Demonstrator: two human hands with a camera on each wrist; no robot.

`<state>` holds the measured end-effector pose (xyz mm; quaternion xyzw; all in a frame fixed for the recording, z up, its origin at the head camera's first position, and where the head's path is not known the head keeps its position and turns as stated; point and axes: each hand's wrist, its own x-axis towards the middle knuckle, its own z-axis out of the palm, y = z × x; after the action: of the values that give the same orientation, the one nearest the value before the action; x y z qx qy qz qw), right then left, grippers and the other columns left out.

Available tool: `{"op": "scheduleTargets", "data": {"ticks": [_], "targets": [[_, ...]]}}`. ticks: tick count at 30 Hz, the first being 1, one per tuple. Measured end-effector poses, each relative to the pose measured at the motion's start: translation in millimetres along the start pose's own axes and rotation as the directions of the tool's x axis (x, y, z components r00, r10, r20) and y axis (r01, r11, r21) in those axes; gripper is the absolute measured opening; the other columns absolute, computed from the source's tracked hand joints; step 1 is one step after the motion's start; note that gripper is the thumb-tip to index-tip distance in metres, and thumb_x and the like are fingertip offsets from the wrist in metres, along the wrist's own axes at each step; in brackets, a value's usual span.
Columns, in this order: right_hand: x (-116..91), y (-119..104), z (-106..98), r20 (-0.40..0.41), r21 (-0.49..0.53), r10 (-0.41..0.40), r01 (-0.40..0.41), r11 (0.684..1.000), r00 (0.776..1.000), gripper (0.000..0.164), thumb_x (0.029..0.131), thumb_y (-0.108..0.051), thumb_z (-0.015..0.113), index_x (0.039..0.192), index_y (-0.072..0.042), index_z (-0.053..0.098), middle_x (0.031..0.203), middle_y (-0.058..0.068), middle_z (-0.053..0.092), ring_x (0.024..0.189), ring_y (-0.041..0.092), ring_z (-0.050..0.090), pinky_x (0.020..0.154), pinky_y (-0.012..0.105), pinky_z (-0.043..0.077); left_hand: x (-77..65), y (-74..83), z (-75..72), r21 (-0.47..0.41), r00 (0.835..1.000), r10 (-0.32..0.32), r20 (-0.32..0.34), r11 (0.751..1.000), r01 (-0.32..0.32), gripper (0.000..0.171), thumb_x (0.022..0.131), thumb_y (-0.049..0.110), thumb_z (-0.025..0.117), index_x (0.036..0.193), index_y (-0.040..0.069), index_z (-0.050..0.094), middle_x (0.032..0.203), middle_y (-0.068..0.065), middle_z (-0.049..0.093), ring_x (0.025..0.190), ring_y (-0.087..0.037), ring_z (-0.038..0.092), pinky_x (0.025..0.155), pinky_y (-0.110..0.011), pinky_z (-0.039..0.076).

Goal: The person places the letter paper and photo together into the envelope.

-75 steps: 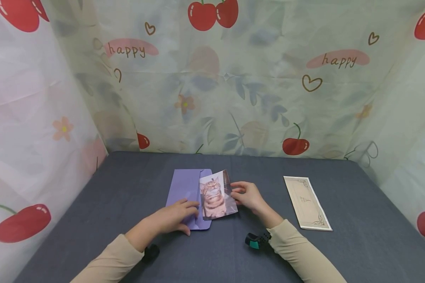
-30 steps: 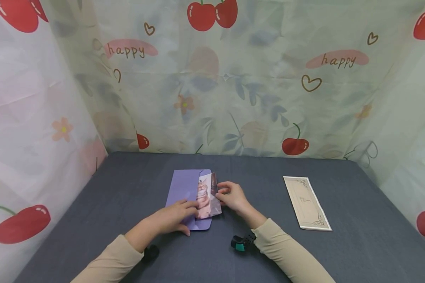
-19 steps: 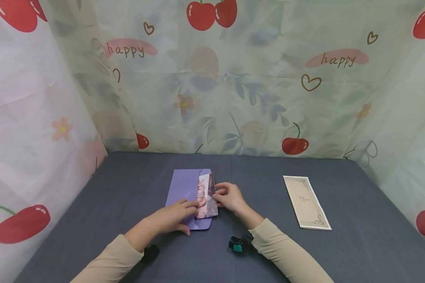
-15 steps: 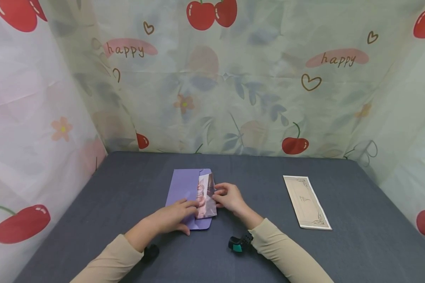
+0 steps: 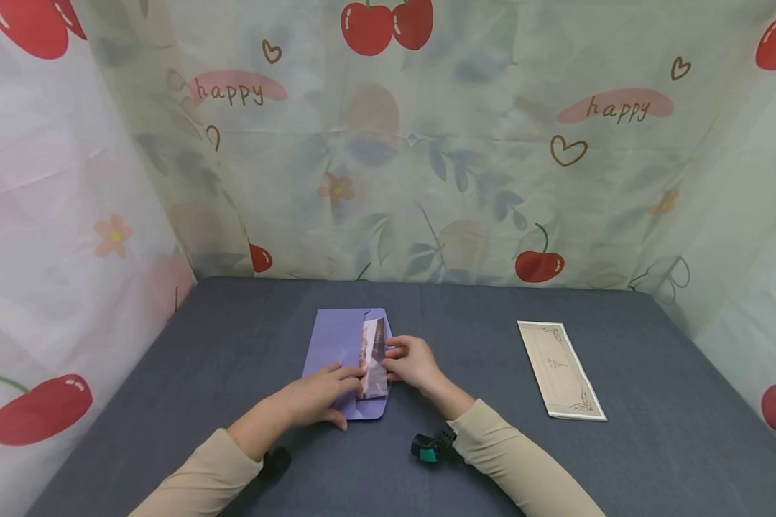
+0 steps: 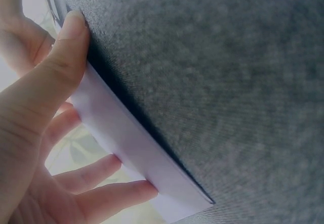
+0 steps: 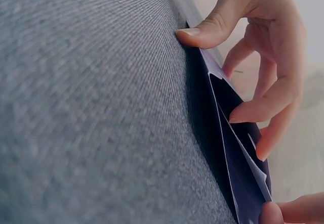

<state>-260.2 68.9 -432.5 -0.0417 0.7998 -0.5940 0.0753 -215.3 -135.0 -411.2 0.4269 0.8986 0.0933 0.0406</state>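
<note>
In the head view, a purple envelope (image 5: 333,337) lies flat on a dark tablecloth (image 5: 465,309), its mouth facing the right hand (image 5: 417,362), which pinches the outer edge of a cat photo (image 5: 374,373); the photo sits partly inside, its outer strip exposed over the flap (image 5: 370,411). The left hand (image 5: 320,395) rests on the envelope, fingers loosely spread, likely to steady it. A cream card (image 5: 561,370) lies well apart to the right. The left wrist view shows that hand's thumb at the near edge and separate fingertips on the paper, probably resisting a shift. In the right wrist view the mouth gapes, perhaps easing room for the photo; the pinch is partly cropped.
</note>
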Motion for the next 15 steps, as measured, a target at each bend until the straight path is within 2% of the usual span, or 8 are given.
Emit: {"op": "scheduleTargets", "data": {"ticks": [5, 15], "targets": [[0.8, 1.0, 2.8, 0.009, -0.003, -0.003, 0.003, 1.000, 1.000, 0.040, 0.078, 0.008, 0.062, 0.118, 0.008, 0.056, 0.100, 0.024, 0.065, 0.060, 0.010, 0.059, 0.058, 0.028, 0.056, 0.9, -0.1, 0.8, -0.011, 1.000, -0.009, 0.012, 1.000, 0.009, 0.040, 0.073, 0.028, 0.076, 0.104, 0.012, 0.057, 0.137, -0.014, 0.049, 0.116, -0.034, 0.050, 0.094, -0.044, 0.044], [0.0, -0.7, 7.5, 0.023, -0.005, -0.014, 0.014, 1.000, 1.000, 0.041, 0.077, 0.008, 0.062, 0.118, 0.009, 0.056, 0.100, 0.024, 0.064, 0.066, 0.011, 0.061, 0.058, 0.027, 0.056, 1.6, -0.5, 0.6, -0.023, 1.000, -0.002, 0.007, 1.000, 0.002, 0.041, 0.074, 0.027, 0.075, 0.106, 0.010, 0.056, 0.133, -0.016, 0.051, 0.118, -0.041, 0.049, 0.097, -0.050, 0.042]]}}
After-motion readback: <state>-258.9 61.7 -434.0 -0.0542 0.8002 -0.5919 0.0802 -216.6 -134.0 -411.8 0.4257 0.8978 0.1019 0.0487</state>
